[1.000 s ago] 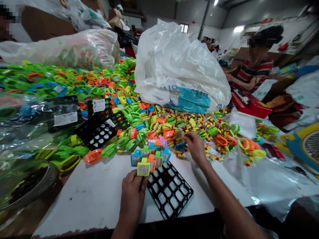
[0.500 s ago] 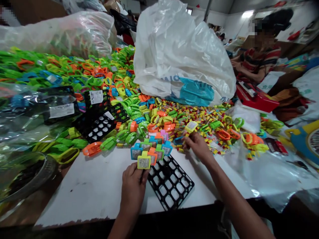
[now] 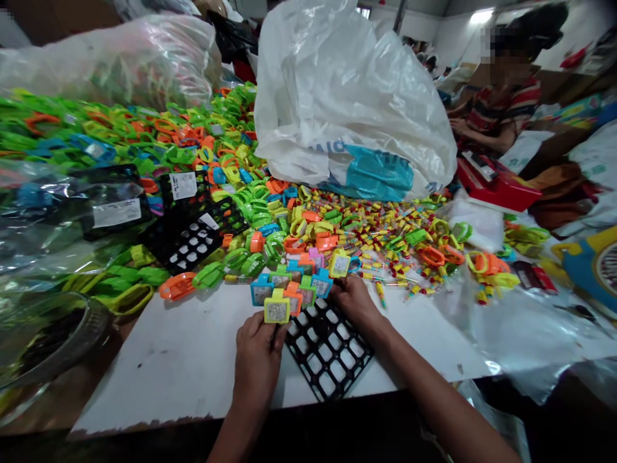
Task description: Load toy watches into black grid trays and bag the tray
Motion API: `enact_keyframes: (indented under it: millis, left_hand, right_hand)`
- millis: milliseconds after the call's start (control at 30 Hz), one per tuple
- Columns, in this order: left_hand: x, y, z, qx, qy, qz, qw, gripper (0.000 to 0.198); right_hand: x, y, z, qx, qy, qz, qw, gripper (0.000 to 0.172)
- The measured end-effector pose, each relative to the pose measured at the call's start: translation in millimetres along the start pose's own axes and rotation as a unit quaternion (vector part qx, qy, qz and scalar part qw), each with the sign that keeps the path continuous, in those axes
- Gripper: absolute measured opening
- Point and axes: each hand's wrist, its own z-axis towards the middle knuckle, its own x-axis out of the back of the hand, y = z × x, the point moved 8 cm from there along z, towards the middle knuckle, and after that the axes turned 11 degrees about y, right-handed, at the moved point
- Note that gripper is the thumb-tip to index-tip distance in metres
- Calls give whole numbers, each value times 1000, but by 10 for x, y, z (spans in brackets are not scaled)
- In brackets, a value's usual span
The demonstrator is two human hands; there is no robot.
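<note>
A black grid tray (image 3: 329, 360) lies on the white tabletop, with several toy watches of blue, green, orange and pink standing in its far-left cells. Just behind my left hand (image 3: 258, 347) is a yellow toy watch (image 3: 277, 310) at the front of this group; the fingers are closed round its lower part, beside the tray's left edge. My right hand (image 3: 355, 301) is at the tray's far-right side. Its fingers pinch another yellow toy watch (image 3: 339, 264) from below, with the square face up. The fingertips of both hands are partly hidden.
Behind the tray spread small yellow-and-red candy tubes (image 3: 380, 225) and a heap of toy watches (image 3: 144, 135). A big white plastic bag (image 3: 347, 96) stands behind. More black trays (image 3: 193, 241) lie left, near a clear bowl (image 3: 91, 334). Another person (image 3: 501, 116) sits at right.
My right hand has moved left and nearer, from the candy tubes to the tray's far-right side, bringing the yellow toy watch along. My left hand has stayed nearly still.
</note>
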Motion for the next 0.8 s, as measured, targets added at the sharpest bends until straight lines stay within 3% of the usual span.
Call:
enact_keyframes:
  millis: [133,333,667,800]
  left_hand:
    - [-7,-16,-10,1,2,-3,1000,22]
    - [26,40,6,-25,9,21,999,23]
    - [53,-21,9,-22,7,7,1000,23]
    - [89,-30,27,-29,21,22,999,23]
  right_hand:
    - [19,-105,-58,56,10,-4,998,21]
    - [-52,-302,-77,161,12,-113,980,28]
    - [-128,-322,-54,172,-20,-78,982,25]
    - [-122,-308,82,140,-113,-60,982,22]
